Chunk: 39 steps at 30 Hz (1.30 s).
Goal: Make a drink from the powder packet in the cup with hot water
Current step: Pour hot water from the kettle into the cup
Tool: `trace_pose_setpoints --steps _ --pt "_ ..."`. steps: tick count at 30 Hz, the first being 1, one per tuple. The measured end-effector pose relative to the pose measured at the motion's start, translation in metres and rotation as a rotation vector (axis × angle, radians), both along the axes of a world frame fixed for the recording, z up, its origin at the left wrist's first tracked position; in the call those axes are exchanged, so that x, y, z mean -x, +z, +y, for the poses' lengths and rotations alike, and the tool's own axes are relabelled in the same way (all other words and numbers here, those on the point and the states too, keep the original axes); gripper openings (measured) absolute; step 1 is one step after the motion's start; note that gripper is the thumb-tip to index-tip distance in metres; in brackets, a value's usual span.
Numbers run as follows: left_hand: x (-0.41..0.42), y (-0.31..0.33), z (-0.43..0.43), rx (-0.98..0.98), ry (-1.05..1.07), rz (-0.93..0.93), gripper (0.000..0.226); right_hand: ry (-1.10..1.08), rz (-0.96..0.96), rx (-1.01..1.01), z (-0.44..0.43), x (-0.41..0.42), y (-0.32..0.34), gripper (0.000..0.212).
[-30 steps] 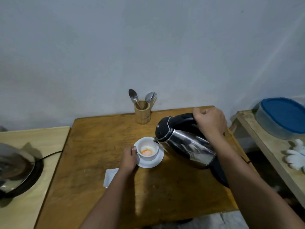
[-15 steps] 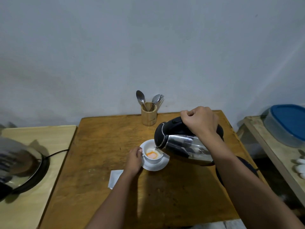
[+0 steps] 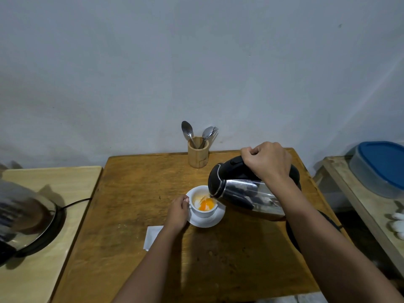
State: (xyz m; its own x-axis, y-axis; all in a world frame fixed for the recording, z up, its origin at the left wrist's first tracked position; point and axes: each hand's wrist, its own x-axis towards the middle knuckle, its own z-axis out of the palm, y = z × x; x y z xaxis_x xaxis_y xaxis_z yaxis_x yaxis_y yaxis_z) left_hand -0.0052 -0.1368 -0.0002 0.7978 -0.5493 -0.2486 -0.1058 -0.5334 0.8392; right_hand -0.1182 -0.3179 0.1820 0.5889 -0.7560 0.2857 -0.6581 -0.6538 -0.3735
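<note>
Head view: my right hand [image 3: 267, 162] is wrapped tight around the handle of the kettle [image 3: 244, 191], tipping its spout over the cup [image 3: 203, 203]. My left hand [image 3: 178, 212] pinches the cup's handle. Cup rests on its saucer [image 3: 207, 221], mid-table [image 3: 135, 204], orange liquid inside.

Cup [image 3: 204, 209] on saucer [image 3: 206, 220], centre of table [image 3: 135, 193]. Left hand [image 3: 177, 212] at cup's left side, touching. Kettle [image 3: 247, 193] tilted just right of cup, spout over rim, right hand [image 3: 267, 161] on top. Utensil holder [image 3: 198, 152] w/ spoons [image 3: 187, 130] behind cup, near table's far edge. Packet [image 3: 152, 236] lower left of saucer. Kettle base [image 3: 291, 235] right, partly hidden by forearm. Lidded container [image 3: 380, 167] far right of frame.
</note>
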Motion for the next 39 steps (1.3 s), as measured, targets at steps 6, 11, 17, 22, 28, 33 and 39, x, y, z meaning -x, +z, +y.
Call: trace_pose_setpoints --steps 6,11,17,22,28,33,39 --pt "0.0 -0.001 -0.001 -0.015 0.009 0.006 0.028 -0.004 0.002 0.008 0.0 0.004 0.0 0.048" --pt "-0.001 0.0 -0.002 -0.025 0.017 0.008 0.029 -0.002 0.0 0.014 0.0 0.006 0.001 0.047" --pt "0.001 0.001 -0.003 -0.025 0.027 -0.003 0.028 -0.008 0.003 0.029 -0.001 0.006 0.002 0.048" --pt "0.001 0.003 -0.005 -0.037 0.042 -0.004 0.029 -0.016 0.008 0.028 -0.002 0.008 0.003 0.048" --pt "0.004 0.003 -0.004 -0.032 0.065 -0.013 0.029 -0.019 0.024 0.041 0.0 0.01 0.004 0.047" --pt "0.005 0.005 -0.005 -0.036 0.066 -0.014 0.029 -0.015 0.018 0.041 0.002 0.011 0.007 0.047" --pt "0.005 0.004 -0.005 -0.051 0.071 -0.003 0.03 0.008 0.022 0.051 0.005 0.011 0.007 0.047"
